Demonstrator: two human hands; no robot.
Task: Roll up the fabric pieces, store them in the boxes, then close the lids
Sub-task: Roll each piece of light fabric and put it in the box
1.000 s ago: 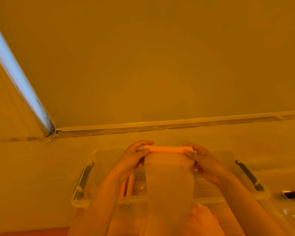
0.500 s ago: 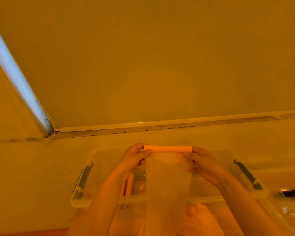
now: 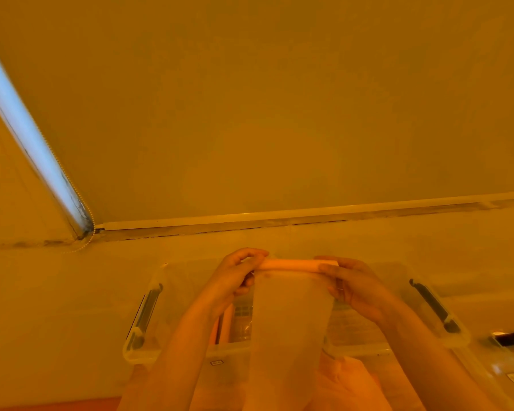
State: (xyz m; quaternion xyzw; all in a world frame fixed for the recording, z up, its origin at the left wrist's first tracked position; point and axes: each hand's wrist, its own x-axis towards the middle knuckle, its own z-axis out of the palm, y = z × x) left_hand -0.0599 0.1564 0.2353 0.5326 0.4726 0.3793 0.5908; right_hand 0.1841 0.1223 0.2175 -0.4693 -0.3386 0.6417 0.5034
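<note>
Rolling step: your left hand (image 3: 232, 280) and right hand (image 3: 353, 284) pinch the sheer pale fabric strip's orange roll (image 3: 291, 264) above the clear plastic box (image 3: 144, 318); next, wind in the hanging tail.

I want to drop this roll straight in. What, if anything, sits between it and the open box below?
Nothing solid: the fabric roll is over the clear box; only its own unrolled tail hangs between.

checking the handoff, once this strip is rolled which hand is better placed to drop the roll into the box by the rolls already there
Left, probably. The left hand grips the near end of the fabric roll, directly above the finished rolls in the clear box. The right hand holds the other end, further from them.
</note>
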